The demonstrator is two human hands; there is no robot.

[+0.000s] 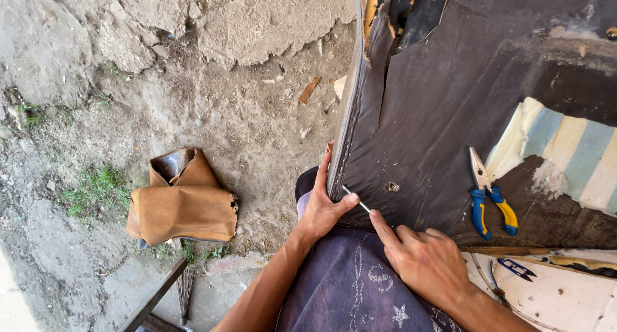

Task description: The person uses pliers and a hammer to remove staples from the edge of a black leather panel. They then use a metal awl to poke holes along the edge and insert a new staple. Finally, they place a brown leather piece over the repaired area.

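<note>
The dark vinyl seat cover (450,107) lies stretched over an upturned seat base, and everything else sits around it. At its lower left edge the left hand (321,206) clamps the piped seam, fingers curled around the rim and the thumb pressed flat on the cover's face. Just right of that thumb the right hand (424,258) pinches a thin metal tool (355,198) — a slim rod, its tip laid against the cover close to the seam; the forefinger runs straight along it while the other fingers are folded in. A small hole shows in the vinyl a little to the right of the tool. Farther right on the cover rest pliers with blue and yellow handles (488,200), jaws pointing up, beside a patch of exposed striped foam (565,155). The cover's top corner is torn open. On the bare dirt well left of the cover lies a crumpled tan leather piece (183,206) — apart from both hands
</note>
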